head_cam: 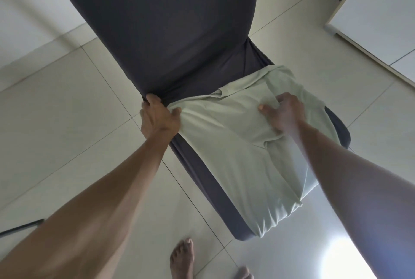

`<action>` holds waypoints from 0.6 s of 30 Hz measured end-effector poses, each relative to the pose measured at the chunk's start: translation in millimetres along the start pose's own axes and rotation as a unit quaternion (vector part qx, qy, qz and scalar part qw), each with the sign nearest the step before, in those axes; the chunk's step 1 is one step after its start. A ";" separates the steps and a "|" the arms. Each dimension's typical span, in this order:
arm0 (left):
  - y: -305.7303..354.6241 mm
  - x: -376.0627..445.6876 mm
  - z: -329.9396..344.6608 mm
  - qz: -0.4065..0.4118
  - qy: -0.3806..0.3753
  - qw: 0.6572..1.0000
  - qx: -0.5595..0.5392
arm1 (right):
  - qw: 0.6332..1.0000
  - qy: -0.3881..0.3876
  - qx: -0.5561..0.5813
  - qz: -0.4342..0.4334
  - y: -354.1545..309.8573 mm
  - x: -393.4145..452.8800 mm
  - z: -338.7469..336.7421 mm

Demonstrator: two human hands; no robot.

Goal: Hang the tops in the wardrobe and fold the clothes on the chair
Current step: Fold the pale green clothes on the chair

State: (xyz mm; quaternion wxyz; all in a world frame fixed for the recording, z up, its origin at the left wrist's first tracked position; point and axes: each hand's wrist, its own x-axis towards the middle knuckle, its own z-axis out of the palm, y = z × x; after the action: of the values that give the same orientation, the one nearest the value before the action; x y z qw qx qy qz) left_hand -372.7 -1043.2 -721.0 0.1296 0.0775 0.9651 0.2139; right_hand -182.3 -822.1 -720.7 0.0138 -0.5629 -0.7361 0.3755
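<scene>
Gripping shirt [235, 144] between hands [160, 117] [283, 112]

A pale green garment [242, 155] lies spread over the dark-covered chair [170, 32] seat. The left hand [158, 117] grips its edge; the right hand [284, 110] bunches its fabric.

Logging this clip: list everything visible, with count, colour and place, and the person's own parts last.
Chair: one, dark grey cover, centre of view.
Garment: one, pale green, spread over the chair seat.
Floor: pale cream tiles, all around the chair.
Wardrobe: white panel, upper right; dark and red items inside, unclear what.
Dark rod: one, lower left on the floor.
Left hand: grips the garment's edge at the seat's back corner.
Right hand: bunches the garment's fabric.
Bare feet: two, bottom centre.
</scene>
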 end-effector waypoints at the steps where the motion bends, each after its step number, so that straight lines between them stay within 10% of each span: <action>1: -1.5 -8.2 4.1 0.067 0.046 0.997 0.015 | 1.000 -0.016 0.012 0.010 -0.1 1.5 -1.9; 5: -4.4 -37.3 29.9 0.279 -0.114 0.952 -0.052 | 0.999 0.004 0.036 -0.010 -18.9 -9.5 -14.5; 9: 13.0 -39.1 27.4 0.071 -0.210 0.961 -0.167 | 0.973 0.000 -0.070 -0.219 -54.9 -55.7 0.0; 13: 22.5 -31.5 -6.4 -0.208 -0.309 0.814 -0.445 | 0.922 -0.173 -0.158 -0.307 -63.8 -121.8 40.1; 18: 16.3 -21.0 -13.8 -0.152 -0.324 0.873 -0.332 | 0.956 -0.084 -0.057 -0.276 -16.3 -156.6 55.4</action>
State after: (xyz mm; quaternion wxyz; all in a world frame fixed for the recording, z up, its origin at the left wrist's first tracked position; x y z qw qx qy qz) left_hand -355.0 -1038.4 -697.3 0.4841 -0.0528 0.7409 0.4626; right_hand -162.9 -984.7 -688.1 0.0232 -0.3040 -0.8816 0.3604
